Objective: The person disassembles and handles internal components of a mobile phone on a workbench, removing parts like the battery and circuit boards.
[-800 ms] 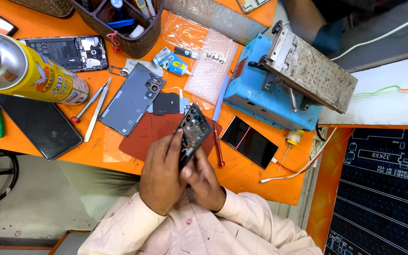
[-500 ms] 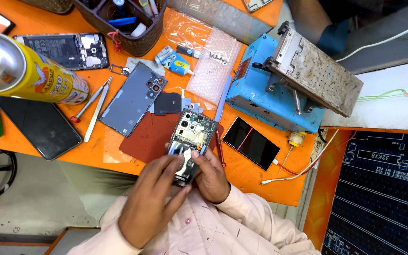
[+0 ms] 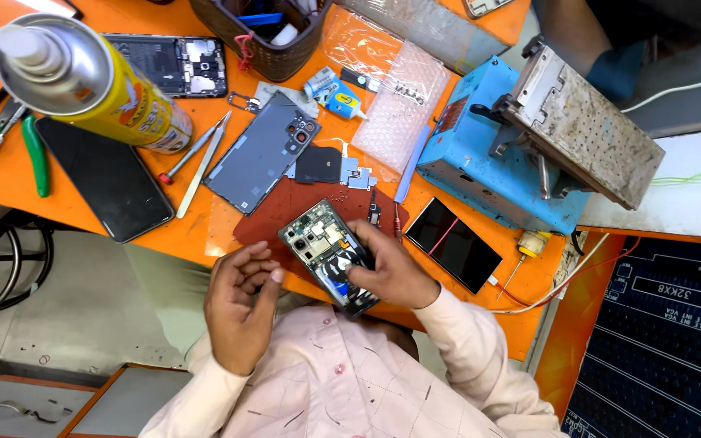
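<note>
The opened phone (image 3: 330, 255) lies back-side up on the dark red mat (image 3: 302, 212), at the near edge of the orange bench (image 3: 107, 235), its back cover off and the circuit board and camera block bare. The right hand (image 3: 391, 272) rests on its lower half, fingers curled down onto the board; whether they pinch some small part I cannot tell. The left hand (image 3: 241, 304) hangs just beside the phone at nine o'clock, half curled, holding nothing and not touching it. So the opening up looks done, and by my reckoning the inside work is in hand, with the closing up left.

At twelve o'clock from the phone lie a small black square part (image 3: 318, 165) and a metal bracket (image 3: 356, 174); the grey back cover (image 3: 263, 150) sits at eleven o'clock, tweezers (image 3: 202, 162) beyond it. A dark screen panel (image 3: 453, 243) lies at three o'clock, close to the right wrist and easily knocked. Farther out stand a yellow spray can (image 3: 91, 85) at ten o'clock, green pliers (image 3: 6, 146) at nine, a second opened phone (image 3: 176, 63) and a blue machine (image 3: 521, 154) at two o'clock.
</note>
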